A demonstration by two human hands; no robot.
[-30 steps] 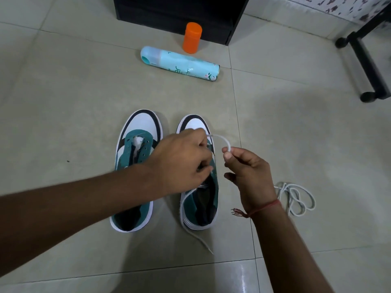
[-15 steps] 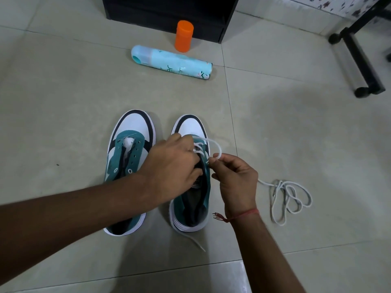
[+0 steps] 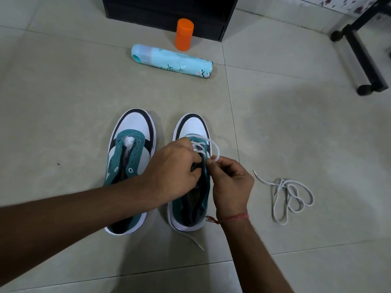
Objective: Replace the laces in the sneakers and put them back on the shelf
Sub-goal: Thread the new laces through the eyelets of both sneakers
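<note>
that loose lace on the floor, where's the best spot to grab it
Probably the free tip of the spare lace, the end that sticks out up-left from the tangle toward the right hand. It lies straight and alone on the tile, so a pinch from above there should lift one strand; the looped middle would likely come up as a knot.

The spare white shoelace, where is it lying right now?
In the head view, the spare white shoelace lies in a loose tangle on the floor tiles, right of the right hand and the right sneaker, touching neither.
</note>
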